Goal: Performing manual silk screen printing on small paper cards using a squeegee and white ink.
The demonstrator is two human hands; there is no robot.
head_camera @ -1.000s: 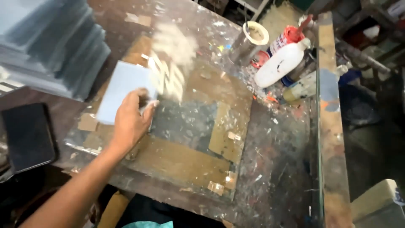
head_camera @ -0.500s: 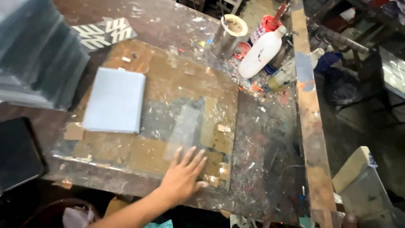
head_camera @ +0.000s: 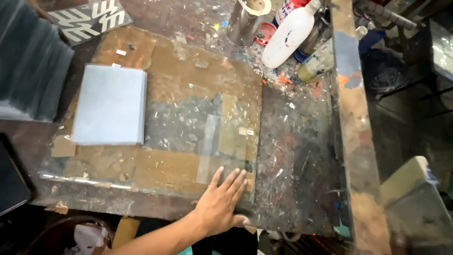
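One hand [head_camera: 222, 203] in view, reaching from the lower left; which hand it is cannot be told. It lies flat, palm down, fingers [head_camera: 232, 182] spread apart, holding nothing, on the near right corner of a clear sheet [head_camera: 188, 127] that covers a brown board. Surface [head_camera: 292, 160] is paint-spattered. A grey-blue pad [head_camera: 111, 105] lies on the sheet's left part, well apart from the hand. Farther off, at the back right: metal can [head_camera: 243, 19], white bottle [head_camera: 289, 34]. Grey stack [head_camera: 28, 61] at far left.

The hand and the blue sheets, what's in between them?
In the head view, only the taped brown board lies between the hand and the sheets; nothing stands there.
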